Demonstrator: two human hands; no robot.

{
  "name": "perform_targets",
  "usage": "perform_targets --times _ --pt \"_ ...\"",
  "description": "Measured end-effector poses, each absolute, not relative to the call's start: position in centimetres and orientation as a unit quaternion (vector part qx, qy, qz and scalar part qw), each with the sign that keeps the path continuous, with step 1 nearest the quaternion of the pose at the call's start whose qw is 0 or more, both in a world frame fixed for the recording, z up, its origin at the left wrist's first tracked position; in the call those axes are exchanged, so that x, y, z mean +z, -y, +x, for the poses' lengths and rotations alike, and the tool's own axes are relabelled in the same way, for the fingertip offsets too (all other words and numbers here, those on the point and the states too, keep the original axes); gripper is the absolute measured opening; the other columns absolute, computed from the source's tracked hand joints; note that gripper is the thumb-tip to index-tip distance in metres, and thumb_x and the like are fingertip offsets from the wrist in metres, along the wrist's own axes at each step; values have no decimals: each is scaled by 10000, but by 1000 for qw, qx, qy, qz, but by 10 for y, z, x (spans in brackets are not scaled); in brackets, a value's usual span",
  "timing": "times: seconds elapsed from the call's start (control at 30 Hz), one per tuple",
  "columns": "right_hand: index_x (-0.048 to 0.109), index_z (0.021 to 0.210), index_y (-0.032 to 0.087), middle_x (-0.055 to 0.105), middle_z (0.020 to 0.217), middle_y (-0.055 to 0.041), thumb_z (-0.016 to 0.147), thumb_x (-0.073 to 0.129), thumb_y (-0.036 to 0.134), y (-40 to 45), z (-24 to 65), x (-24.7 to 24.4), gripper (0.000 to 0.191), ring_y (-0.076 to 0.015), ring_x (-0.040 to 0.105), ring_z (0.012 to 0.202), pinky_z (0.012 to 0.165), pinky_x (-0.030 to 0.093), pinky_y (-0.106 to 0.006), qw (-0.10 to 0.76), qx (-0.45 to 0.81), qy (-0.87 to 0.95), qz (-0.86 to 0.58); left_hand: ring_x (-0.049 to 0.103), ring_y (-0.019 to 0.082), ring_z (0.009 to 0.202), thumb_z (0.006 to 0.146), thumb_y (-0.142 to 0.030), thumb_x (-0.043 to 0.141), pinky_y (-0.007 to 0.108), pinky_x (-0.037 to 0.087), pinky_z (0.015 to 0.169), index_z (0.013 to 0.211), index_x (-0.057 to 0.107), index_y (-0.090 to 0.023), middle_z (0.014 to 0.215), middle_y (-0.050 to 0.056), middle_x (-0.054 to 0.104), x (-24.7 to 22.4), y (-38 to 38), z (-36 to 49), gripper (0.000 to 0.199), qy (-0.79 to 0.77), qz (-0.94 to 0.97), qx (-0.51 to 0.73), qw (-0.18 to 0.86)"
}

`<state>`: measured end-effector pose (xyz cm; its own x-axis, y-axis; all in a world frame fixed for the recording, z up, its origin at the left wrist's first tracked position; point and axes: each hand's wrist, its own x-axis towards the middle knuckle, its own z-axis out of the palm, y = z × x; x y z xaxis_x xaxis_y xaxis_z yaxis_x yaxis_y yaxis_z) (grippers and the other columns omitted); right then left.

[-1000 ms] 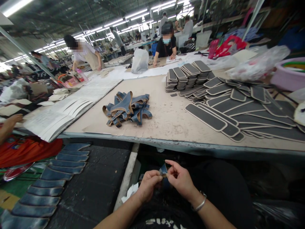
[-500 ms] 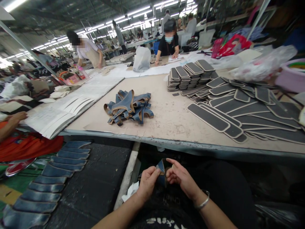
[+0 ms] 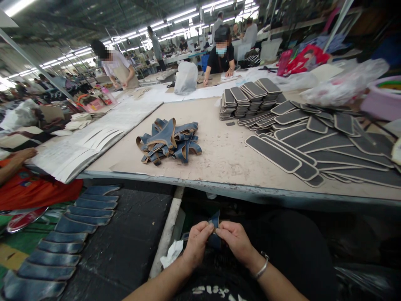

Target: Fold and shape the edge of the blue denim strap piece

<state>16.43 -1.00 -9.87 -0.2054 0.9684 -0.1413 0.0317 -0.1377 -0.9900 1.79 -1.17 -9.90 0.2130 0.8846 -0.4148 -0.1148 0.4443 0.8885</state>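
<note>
Over my lap, below the table's front edge, my left hand (image 3: pixel 196 241) pinches a blue leather piece (image 3: pixel 214 218) between thumb and fingers. My right hand (image 3: pixel 235 239), with a silver bangle at the wrist, is closed on the same piece from the right, its thumb close to the left one. Parts of the piece show above and below my fingers; the rest is hidden behind them. On the table ahead lies a heap of blue leather pieces (image 3: pixel 167 138) with tan undersides. More blue leather pieces (image 3: pixel 64 237) lie in an overlapping row on the black surface at lower left.
Dark panels with pale edges (image 3: pixel 272 154) lie stacked and spread on the right of the table (image 3: pixel 219 167). White strips (image 3: pixel 90 148) lie on the left. A white plastic bag (image 3: pixel 186 78) stands farther back. Co-workers are across the table; one person's hand (image 3: pixel 23 155) rests at far left.
My right hand's fingers, loosely spread beside the piece before, have closed on it and come up against my left hand. The piece is now more covered by both hands.
</note>
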Motion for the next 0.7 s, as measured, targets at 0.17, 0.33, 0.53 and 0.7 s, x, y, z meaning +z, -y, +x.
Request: perform_targets --times 0.17,0.33,0.53,0.7 --pt "444 540 186 408 501 48 787 508 345 11 164 -104 301 -104 386 472 458 296 -228 389 662 437 -469 306 69 527 766 -422 588 203 262 519 606 384 -173 553 -59 356 -101 13 19 359 -502 346 393 688" --pt "525 677 159 545 613 -8 823 453 537 7 173 -100 412 -118 482 504 480 361 -227 335 734 434 -401 357 84 541 789 -442 544 215 306 548 594 399 -172 550 -46 402 -92 8 15 363 -526 414 373 642" --pt "500 638 161 468 554 32 799 547 501 6 171 -105 378 -115 465 487 459 348 -222 309 657 502 -469 251 74 549 789 -396 540 213 239 502 565 317 -184 577 -59 262 -85 8 15 381 -545 455 346 613" --pt "604 804 139 493 621 28 832 535 407 7 171 -104 278 -114 452 527 487 361 -227 326 683 500 -420 260 73 547 794 -414 526 213 236 500 572 346 -178 580 -56 283 -86 9 14 370 -538 468 330 619"
